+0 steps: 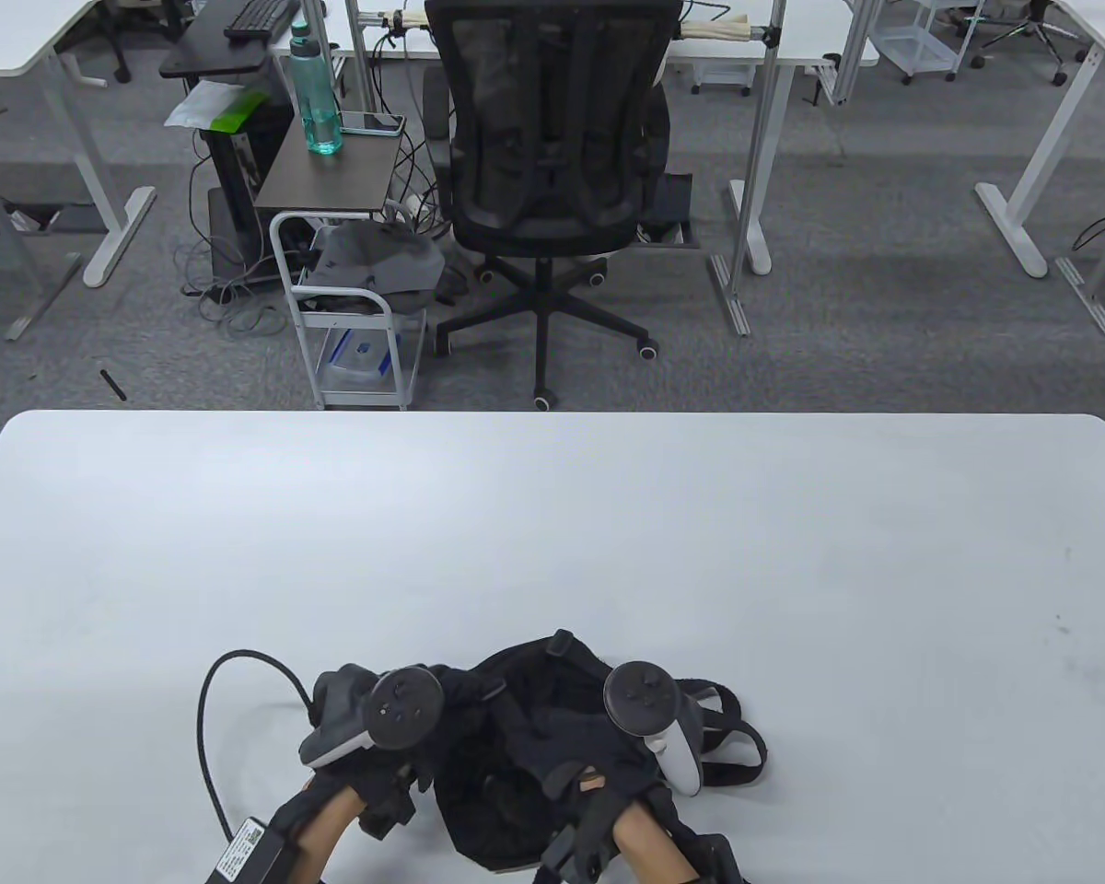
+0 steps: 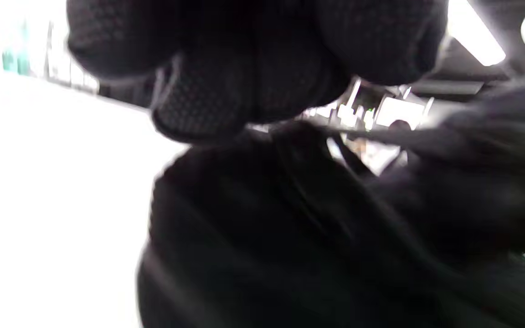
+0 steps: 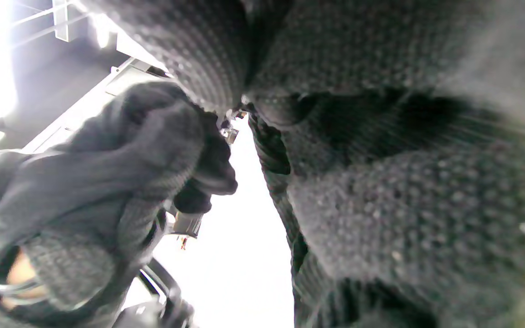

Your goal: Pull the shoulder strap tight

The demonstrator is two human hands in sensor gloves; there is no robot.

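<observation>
1. I see one black backpack (image 1: pixel 525 737) lying at the near edge of the white table (image 1: pixel 552 516), between my two hands.
2. One shoulder strap (image 1: pixel 732 737) loops out on its right side, flat on the table.
3. My left hand (image 1: pixel 378 727) is on the bag's left side, fingers curled into black fabric.
4. My right hand (image 1: pixel 649 727) is on the bag's right; its grasp I cannot tell.
5. One cable (image 1: pixel 207 727) arcs left of the hands.
6. Beyond: one office chair (image 1: pixel 552 184), one green bottle (image 1: pixel 318 92).
</observation>
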